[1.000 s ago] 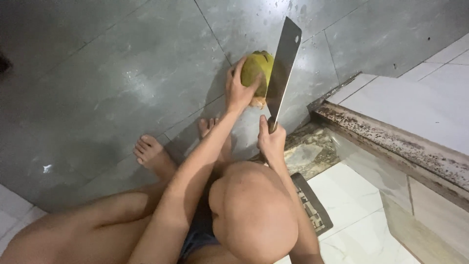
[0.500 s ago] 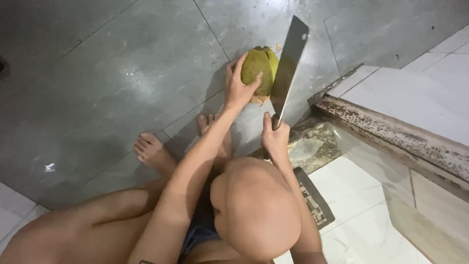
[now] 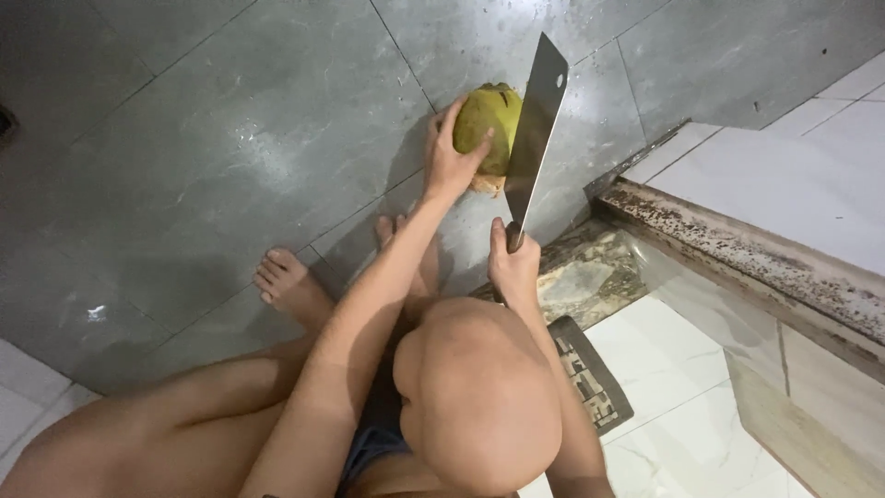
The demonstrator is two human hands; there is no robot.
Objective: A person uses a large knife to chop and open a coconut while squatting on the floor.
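A green coconut [image 3: 489,118] sits on the dark grey tiled floor [image 3: 230,138], with a pale cut patch at its near side. My left hand [image 3: 449,159] grips it from the left, fingers spread over its skin. In my right hand [image 3: 513,266] is the handle of a steel cleaver [image 3: 535,129]. The blade stands raised and angled just right of the coconut, overlapping its right edge in the head view. Whether the blade touches the coconut I cannot tell.
My bare feet [image 3: 288,281] rest on the floor, and my knee [image 3: 475,387] fills the lower middle. A stained raised ledge [image 3: 737,240] with white tiles runs along the right. A dark mat [image 3: 590,369] lies under my right arm.
The cleaver and coconut have shifted slightly rightward in view as the camera moved. The blade is tilted a little more to the right. My left hand stays on the coconut.
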